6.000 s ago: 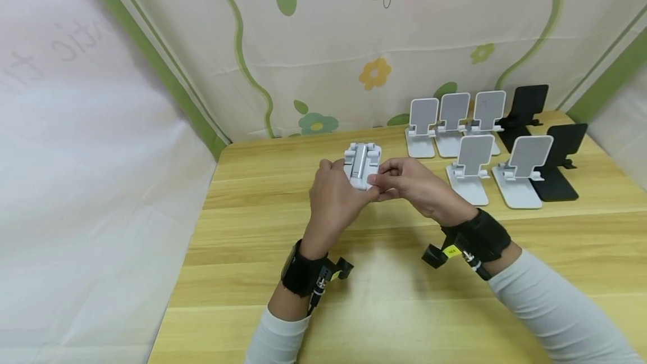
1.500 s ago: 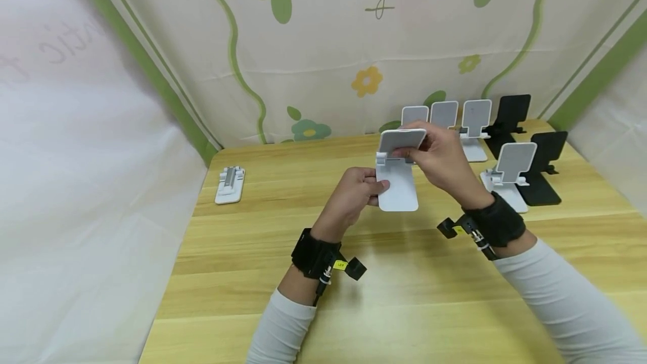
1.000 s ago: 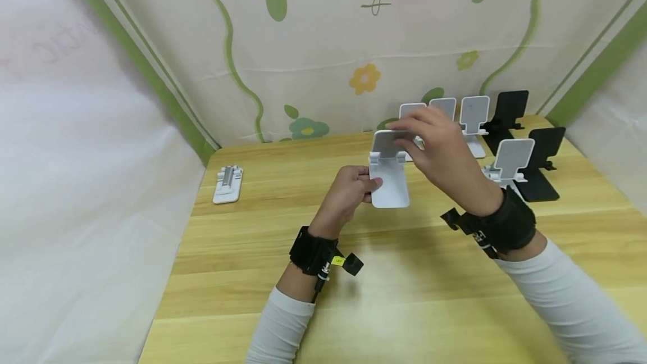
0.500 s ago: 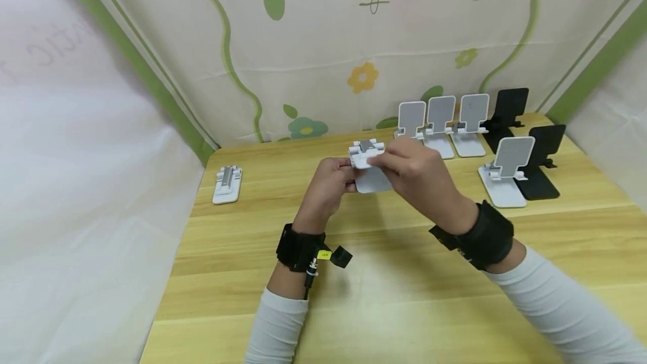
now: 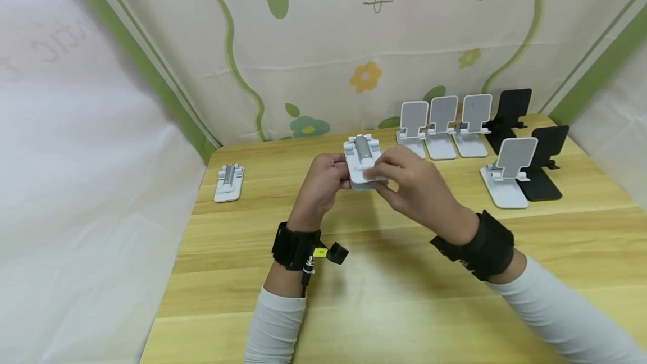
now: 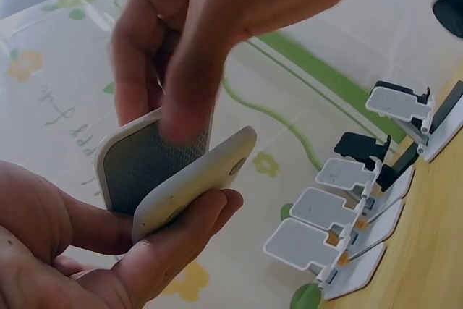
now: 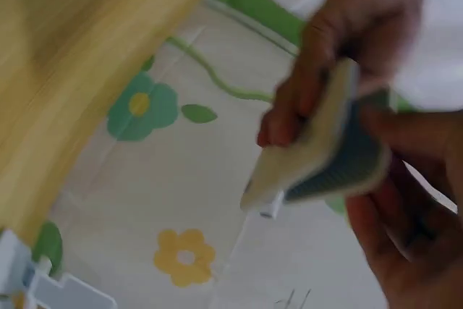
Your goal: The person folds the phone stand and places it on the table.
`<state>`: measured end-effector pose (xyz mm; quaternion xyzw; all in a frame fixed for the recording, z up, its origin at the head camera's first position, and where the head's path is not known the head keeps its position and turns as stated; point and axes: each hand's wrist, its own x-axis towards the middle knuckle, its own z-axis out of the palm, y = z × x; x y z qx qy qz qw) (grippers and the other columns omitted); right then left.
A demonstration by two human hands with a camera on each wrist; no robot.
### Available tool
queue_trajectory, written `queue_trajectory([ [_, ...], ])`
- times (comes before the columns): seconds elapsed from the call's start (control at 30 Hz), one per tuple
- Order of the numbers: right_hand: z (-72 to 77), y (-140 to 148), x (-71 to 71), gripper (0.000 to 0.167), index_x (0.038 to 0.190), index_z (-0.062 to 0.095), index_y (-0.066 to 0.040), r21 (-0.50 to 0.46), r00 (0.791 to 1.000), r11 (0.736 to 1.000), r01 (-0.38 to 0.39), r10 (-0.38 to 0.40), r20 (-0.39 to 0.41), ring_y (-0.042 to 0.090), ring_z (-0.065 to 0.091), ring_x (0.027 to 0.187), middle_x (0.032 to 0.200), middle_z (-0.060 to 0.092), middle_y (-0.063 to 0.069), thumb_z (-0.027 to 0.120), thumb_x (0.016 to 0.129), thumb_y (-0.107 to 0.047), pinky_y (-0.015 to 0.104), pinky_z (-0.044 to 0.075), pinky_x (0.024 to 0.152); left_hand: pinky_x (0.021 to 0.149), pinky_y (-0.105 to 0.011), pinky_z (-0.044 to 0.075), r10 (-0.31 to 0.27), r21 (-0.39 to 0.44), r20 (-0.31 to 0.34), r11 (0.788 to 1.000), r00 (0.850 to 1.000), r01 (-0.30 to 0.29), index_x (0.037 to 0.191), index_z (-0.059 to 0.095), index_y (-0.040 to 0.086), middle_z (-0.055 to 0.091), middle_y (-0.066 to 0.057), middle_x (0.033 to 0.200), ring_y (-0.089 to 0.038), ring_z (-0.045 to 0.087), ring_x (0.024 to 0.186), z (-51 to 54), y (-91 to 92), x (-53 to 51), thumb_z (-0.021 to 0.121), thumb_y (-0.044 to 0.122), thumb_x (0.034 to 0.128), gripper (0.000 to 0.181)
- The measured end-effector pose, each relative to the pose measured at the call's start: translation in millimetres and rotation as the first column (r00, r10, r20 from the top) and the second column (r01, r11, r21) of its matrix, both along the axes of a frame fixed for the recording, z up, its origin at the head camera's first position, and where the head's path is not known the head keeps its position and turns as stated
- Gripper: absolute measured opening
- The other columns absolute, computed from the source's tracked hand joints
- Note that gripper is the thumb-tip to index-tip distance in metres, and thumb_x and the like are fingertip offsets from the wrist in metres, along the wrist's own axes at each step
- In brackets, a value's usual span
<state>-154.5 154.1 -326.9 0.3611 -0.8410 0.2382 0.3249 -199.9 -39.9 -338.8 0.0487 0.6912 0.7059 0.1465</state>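
Note:
A white phone stand (image 5: 361, 157) is held above the table between both hands, nearly folded. Its panel lies close over the base, and the left wrist view still shows a gap between the two plates (image 6: 189, 182). On its left side, my left hand (image 5: 319, 187) grips the base, thumb and fingers on opposite faces. My right hand (image 5: 411, 184) pinches the front edge of the panel, hiding its right corner. In the right wrist view the stand (image 7: 318, 153) is blurred. Another white phone stand (image 5: 229, 183) lies folded at the table's left.
Unfolded white phone stands (image 5: 443, 125) stand in a row at the back right, a black phone stand (image 5: 511, 111) beside them. In front are a white stand (image 5: 507, 176) and a black stand (image 5: 546, 159). A flowered cloth (image 5: 313, 55) hangs behind the wooden table (image 5: 384, 296).
The stand first held now lies folded at the left. A white stand from the front right row is in my hands instead; its panel has swung from raised to nearly flat.

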Motion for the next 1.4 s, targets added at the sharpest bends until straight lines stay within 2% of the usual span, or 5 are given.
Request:
queue_trajectory([
  [0.13,11.2,13,-4.6,0.026,0.112,0.072,-0.003,-0.185,0.912,0.979,0.090,-0.006,0.409,0.023,0.068,0.098,0.109,0.070,0.009,0.078,0.093,-0.020,0.040,0.057,0.087,0.066,-0.018,0.056,0.006,0.010,-0.003,1.000,1.000,-0.006,0.134,0.059,-0.012,0.070,-0.026,0.121,-0.013,0.069,0.083,1.6,0.4,0.5,0.053,0.004,0.1049,0.034],
  [0.33,17.3,23,-15.1,0.055,0.140,0.050,0.003,-0.302,0.445,0.916,0.264,0.163,0.881,0.026,0.064,0.112,0.131,0.057,0.018,0.053,0.107,-0.040,0.039,0.056,0.098,0.065,-0.018,0.056,-0.004,-0.006,0.000,1.000,1.000,0.004,0.136,0.057,-0.011,0.071,-0.024,0.121,-0.013,0.069,0.083,5.6,3.6,3.2,0.054,0.005,0.1052,0.035],
  [0.43,15.2,23,-19.7,0.051,0.139,0.047,0.010,-0.377,0.303,0.883,0.279,0.292,0.907,0.019,0.065,0.106,0.127,0.057,0.019,0.051,0.109,-0.032,0.030,0.057,0.092,0.063,-0.018,0.055,-0.004,-0.012,-0.013,1.000,1.000,0.004,0.135,0.058,-0.012,0.071,-0.026,0.119,-0.011,0.068,0.079,4.7,5.5,3.8,0.053,0.004,0.1049,0.034],
  [1.1,14.0,25,-19.8,0.049,0.136,0.049,0.014,-0.436,0.273,0.861,0.262,0.367,0.889,0.014,0.064,0.102,0.121,0.059,0.013,0.055,0.108,-0.025,0.028,0.058,0.090,0.082,-0.027,0.062,-0.201,0.221,0.049,0.958,0.978,0.185,0.145,0.048,-0.010,0.061,-0.029,0.130,-0.018,0.071,0.097,7.8,-10.1,2.0,0.033,0.015,0.1124,0.044],
  [1.4,13.8,28,-20.7,0.044,0.137,0.048,0.012,-0.414,0.269,0.871,0.265,0.345,0.899,0.016,0.065,0.102,0.125,0.057,0.017,0.054,0.107,-0.020,0.028,0.058,0.089,0.079,-0.024,0.060,-0.230,0.076,0.027,0.971,0.973,0.228,0.140,0.055,-0.008,0.065,-0.027,0.130,-0.016,0.071,0.095,7.7,-9.2,1.0,0.054,0.011,0.1071,0.038],
])
